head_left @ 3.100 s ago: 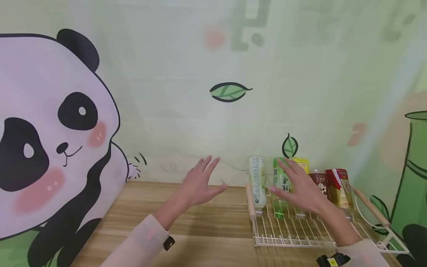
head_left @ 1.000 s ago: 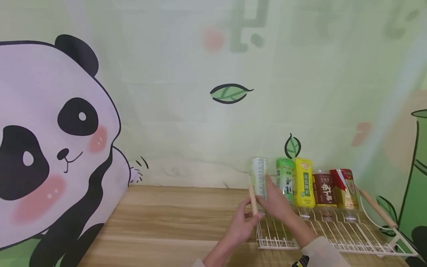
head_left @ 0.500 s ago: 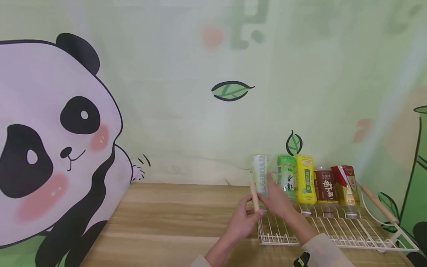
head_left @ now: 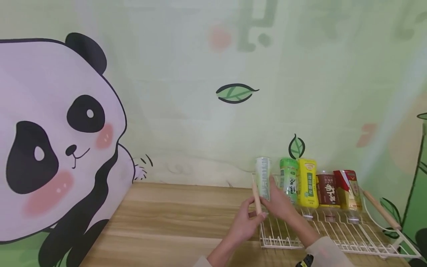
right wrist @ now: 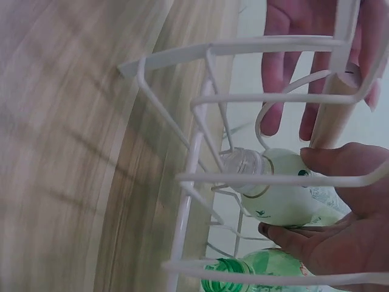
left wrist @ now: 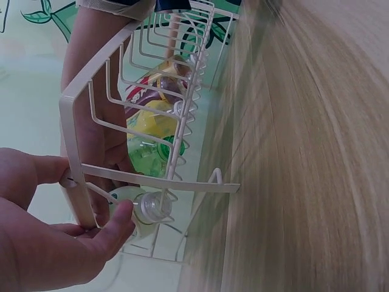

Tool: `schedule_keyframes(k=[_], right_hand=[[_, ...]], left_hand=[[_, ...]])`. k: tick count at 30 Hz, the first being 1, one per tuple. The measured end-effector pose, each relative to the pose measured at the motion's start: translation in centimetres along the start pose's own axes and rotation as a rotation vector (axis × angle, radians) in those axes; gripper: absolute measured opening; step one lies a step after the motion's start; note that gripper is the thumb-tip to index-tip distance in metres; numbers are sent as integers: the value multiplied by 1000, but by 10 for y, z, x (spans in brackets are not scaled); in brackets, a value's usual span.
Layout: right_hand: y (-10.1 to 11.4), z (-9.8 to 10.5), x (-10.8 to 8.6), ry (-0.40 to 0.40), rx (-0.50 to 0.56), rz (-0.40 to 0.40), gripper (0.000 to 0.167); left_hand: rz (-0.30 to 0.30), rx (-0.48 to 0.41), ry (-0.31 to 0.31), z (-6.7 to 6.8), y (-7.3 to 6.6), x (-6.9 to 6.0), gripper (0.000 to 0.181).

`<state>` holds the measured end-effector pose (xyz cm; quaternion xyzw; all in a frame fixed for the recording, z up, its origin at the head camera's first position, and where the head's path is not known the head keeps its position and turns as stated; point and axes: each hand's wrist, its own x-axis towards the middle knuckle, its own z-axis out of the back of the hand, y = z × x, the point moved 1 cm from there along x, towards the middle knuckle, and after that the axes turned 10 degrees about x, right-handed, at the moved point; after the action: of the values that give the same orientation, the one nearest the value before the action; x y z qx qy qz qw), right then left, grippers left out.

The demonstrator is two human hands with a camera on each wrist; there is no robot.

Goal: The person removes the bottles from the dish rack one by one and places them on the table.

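Observation:
A pale white-green bottle (head_left: 263,174) stands cap-down at the left end of a white wire rack (head_left: 283,244). My right hand (head_left: 281,202) grips this bottle, its thumb and fingers on opposite sides of the body (right wrist: 285,188) in the right wrist view. The rack's left wooden handle (head_left: 256,196) is held by my left hand (head_left: 244,221), with the thumb reaching past it near the bottle's clear cap (left wrist: 155,207). Right of my right hand stand a green bottle (head_left: 289,174) and a yellow bottle (head_left: 307,183), also in the rack.
Farther right in the rack are a dark red-brown bottle (head_left: 328,189) and a red-and-gold bottle (head_left: 348,189). Another wooden handle (head_left: 381,209) sits at the rack's right end. Wooden tabletop (head_left: 173,215) stretches left, before a panda-printed backdrop (head_left: 186,129).
Three seconds ago both hands hovered with fingers spread; my left hand has since taken hold of the handle and my right hand the pale bottle. Over the last second the hands barely shift.

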<state>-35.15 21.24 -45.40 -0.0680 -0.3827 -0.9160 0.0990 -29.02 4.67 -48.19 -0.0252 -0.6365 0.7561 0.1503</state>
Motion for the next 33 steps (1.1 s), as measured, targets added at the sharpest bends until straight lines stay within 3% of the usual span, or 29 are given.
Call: schedule_keyframes(k=[8,11,13,15,18,25,27,30,33], right_hand=[[4,6,-1,-64,2,-34,98],[5,8,-4,-88,26,-47,99],[8,11,-7,-102,40,-37,99],[14,16,-10,-111,70,-4,96],[30,29,-17,-115,87,88,88],[68,60,-36,-31,-10,296,73],[75,65,-42,9,-49,323,70],[84,72,-50,66,-102,358,66],[93,75,-56,118,-143,402,62]], left_hand=[[28,16,5,4,-3,-2,74],[40,108,-14,14,-9,-6,78],[17,204,-40,24,-18,-7,80],[-50,316,-72,36,-30,-7,80],[-200,523,-132,53,-53,-4,78],[-704,1065,-283,89,-97,-2,80],[-805,1209,-288,97,-104,-4,80],[-850,1375,-204,104,-111,-7,84],[-786,1496,-55,105,-115,-7,85]])
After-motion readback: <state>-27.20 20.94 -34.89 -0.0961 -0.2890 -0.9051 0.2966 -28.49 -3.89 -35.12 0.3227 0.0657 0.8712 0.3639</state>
